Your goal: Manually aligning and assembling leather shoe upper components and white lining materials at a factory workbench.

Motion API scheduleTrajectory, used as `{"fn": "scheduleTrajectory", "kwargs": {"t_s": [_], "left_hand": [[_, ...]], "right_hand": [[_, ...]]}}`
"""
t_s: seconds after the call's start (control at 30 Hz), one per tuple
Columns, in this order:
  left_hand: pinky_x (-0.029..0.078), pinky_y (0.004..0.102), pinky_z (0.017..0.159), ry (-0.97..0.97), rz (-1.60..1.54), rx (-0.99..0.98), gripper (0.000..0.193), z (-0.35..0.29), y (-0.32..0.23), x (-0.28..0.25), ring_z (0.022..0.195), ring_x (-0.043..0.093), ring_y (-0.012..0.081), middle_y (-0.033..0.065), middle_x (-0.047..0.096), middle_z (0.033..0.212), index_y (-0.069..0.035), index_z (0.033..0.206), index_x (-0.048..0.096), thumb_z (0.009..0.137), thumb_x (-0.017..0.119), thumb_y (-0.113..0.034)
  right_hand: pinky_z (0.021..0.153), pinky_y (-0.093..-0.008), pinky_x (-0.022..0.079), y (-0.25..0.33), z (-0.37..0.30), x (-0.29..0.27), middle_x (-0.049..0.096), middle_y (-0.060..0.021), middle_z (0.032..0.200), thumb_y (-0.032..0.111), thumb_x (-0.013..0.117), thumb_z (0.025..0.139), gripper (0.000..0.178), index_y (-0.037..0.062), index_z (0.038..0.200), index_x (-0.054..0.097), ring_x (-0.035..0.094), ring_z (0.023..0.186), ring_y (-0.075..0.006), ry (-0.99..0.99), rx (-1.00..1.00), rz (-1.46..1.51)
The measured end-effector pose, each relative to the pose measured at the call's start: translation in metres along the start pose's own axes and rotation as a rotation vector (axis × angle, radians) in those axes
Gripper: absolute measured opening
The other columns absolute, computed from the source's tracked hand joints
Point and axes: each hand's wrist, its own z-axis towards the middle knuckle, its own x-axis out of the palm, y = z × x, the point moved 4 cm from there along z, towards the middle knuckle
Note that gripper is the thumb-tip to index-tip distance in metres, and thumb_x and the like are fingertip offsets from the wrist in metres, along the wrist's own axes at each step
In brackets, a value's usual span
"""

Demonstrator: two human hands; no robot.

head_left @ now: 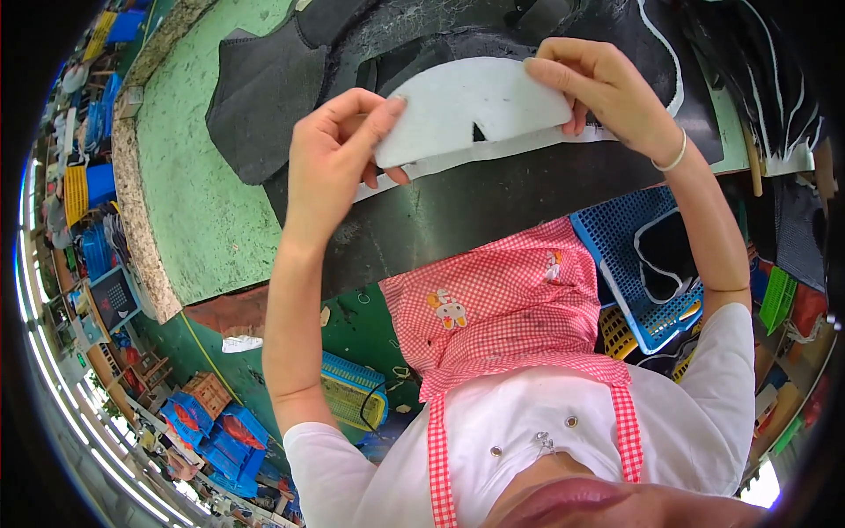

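Between my hands is a white half-moon-shaped sheet piece (466, 97) with a small dark notch near its straight lower edge. My left hand (339, 145) pinches its left corner between thumb and fingers. On the opposite side, my right hand (607, 92) grips the upper right edge, thumb on top. Beneath the piece runs a white strip (422, 183) along a black board (405, 229). Dark fabric pieces (264, 101) lie behind and to the left on the table.
A green tabletop (202, 211) with a worn stone-like edge extends left. A blue basket (634, 299) holding a black, white-edged piece stands low at the right. More black pieces with white edging (757, 79) hang at the far right. A yellow basket (352, 400) sits on the floor.
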Motion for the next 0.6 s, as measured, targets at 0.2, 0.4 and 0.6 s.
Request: {"fn": "scheduleTrajectory", "kwargs": {"t_s": [0.2, 0.4, 0.6], "left_hand": [[0.045, 0.0187, 0.048, 0.036, 0.057, -0.097, 0.025, 0.008, 0.021, -0.006, 0.057, 0.059, 0.0046, 0.0000, 0.064, 0.067, -0.001, 0.084, 0.071, 0.090, 0.069, -0.026], [0.050, 0.0195, 0.052, 0.042, 0.055, -0.116, 0.027, 0.010, 0.022, -0.010, 0.060, 0.060, 0.0054, 0.0010, 0.065, 0.069, 0.000, 0.085, 0.072, 0.089, 0.071, -0.027], [0.053, 0.0211, 0.053, 0.122, 0.051, -0.109, 0.030, 0.015, 0.019, -0.010, 0.060, 0.067, 0.0123, 0.0046, 0.065, 0.069, 0.001, 0.087, 0.070, 0.090, 0.068, -0.029]], "right_hand": [[0.049, -0.0176, 0.051, -0.024, 0.007, -0.002, 0.052, 0.0009, 0.061, 0.033, 0.059, 0.096, 0.032, 0.0031, 0.085, 0.064, 0.068, 0.059, -0.0106, 0.017, 0.073, -0.006], [0.049, -0.0162, 0.051, -0.030, 0.010, -0.010, 0.052, 0.0005, 0.067, 0.037, 0.060, 0.096, 0.036, 0.0012, 0.091, 0.063, 0.067, 0.058, -0.0101, 0.127, 0.013, -0.024], [0.049, -0.0152, 0.052, -0.029, 0.013, -0.011, 0.053, 0.0003, 0.063, 0.038, 0.060, 0.095, 0.036, 0.0031, 0.086, 0.063, 0.068, 0.057, -0.0108, 0.105, -0.015, -0.052]]}}
